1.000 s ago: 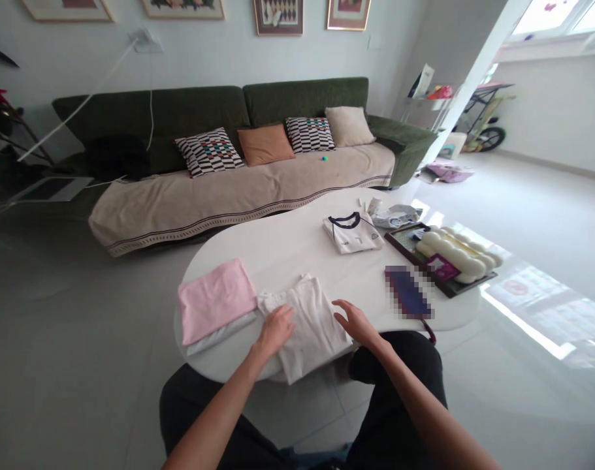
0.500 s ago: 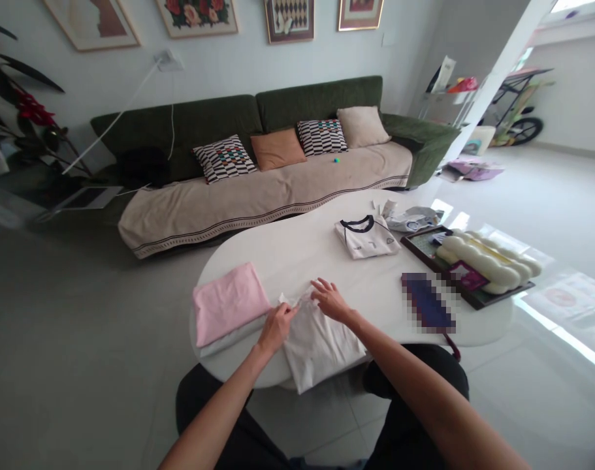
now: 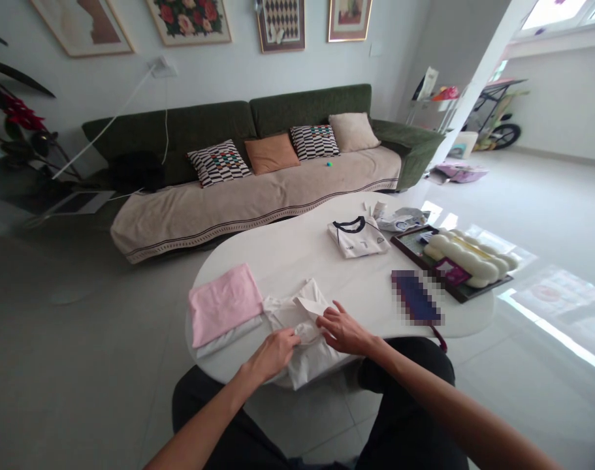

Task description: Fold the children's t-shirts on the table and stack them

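Observation:
A white shirt (image 3: 313,363) lies at the near edge of the table, its lower end hanging over the rim. My left hand (image 3: 276,351) pinches its fabric near the middle. My right hand (image 3: 343,329) grips another part of the same cloth, and a flap of it stands up beside the fingers. Left of the shirt is a folded pink garment (image 3: 225,303) on top of a folded grey one (image 3: 231,336). Farther back sits a folded white T-shirt with a black collar (image 3: 360,238).
A dark tray (image 3: 461,287) with a cream puffy object (image 3: 468,254) stands at the table's right. Near it are a blurred dark blue item with a strap (image 3: 417,297) and a crumpled plastic bag (image 3: 405,219). Behind the white table (image 3: 248,245) is a green sofa (image 3: 307,101) with cushions.
Both hands have come nearer to me, drawing the shirt's far part back over itself. My right hand's fingers have closed on the cloth. The view has shifted slightly.

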